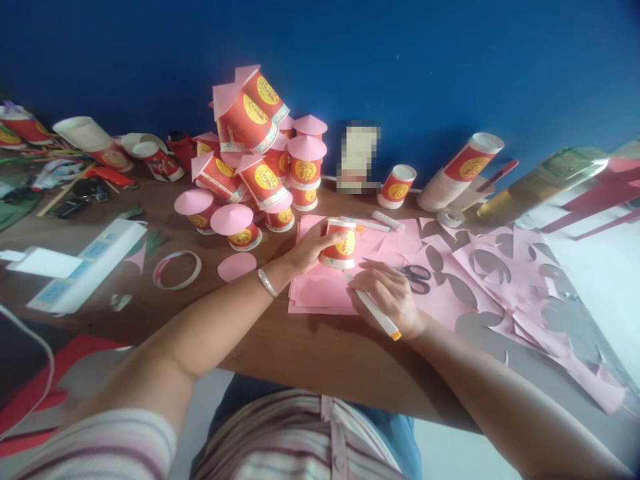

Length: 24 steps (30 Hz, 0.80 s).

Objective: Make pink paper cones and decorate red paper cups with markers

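My left hand (311, 248) is wrapped round a red paper cup (341, 243) with a yellow emblem, standing upside down on a stack of pink paper sheets (320, 290). My right hand (387, 297) grips a white pen (377, 313) with an orange end, its tip down on the pink paper right beside the cup's rim. A silver bracelet sits on my left wrist. Black scissors (417, 277) lie just right of my right hand.
A pile of red cups with pink cone tops (260, 167) stands behind. A pink paper disc (237, 266) and a tape ring (177, 269) lie to the left, beside a white power strip (85, 267). Cut pink sheets (525, 280) cover the right; a stack of cups (457, 173) lies there.
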Available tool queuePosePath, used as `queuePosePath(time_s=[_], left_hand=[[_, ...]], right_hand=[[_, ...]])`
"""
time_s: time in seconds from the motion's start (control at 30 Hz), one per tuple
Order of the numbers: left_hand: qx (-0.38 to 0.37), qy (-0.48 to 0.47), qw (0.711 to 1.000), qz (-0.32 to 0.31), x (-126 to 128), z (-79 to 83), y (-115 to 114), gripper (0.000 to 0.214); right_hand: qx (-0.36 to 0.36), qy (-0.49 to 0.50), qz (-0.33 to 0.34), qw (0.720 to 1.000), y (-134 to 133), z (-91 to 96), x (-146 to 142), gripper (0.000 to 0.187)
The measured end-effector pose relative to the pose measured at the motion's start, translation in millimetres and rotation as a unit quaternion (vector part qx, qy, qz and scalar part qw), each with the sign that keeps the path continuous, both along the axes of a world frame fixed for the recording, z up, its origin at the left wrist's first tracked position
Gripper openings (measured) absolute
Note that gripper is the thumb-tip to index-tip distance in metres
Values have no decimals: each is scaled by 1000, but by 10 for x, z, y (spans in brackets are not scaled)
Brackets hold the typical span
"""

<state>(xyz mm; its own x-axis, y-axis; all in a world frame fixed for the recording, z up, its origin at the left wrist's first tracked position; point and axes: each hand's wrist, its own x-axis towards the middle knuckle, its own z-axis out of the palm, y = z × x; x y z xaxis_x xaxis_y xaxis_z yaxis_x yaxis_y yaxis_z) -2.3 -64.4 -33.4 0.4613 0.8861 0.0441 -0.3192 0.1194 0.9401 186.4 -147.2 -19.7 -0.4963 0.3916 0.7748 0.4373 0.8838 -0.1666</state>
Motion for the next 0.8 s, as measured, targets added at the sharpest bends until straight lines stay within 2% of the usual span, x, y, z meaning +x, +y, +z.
queuePosePath(time_s=[0.23, 0.8], left_hand=[[5, 4, 1000, -16, -25, 29, -32, 38], [35, 25, 999, -11, -34, 71, -71, 42]], right_hand=[[-19, -12, -16, 1000, -4, -30, 30, 13], [-57, -26, -14, 998, 9, -94, 46, 12]])
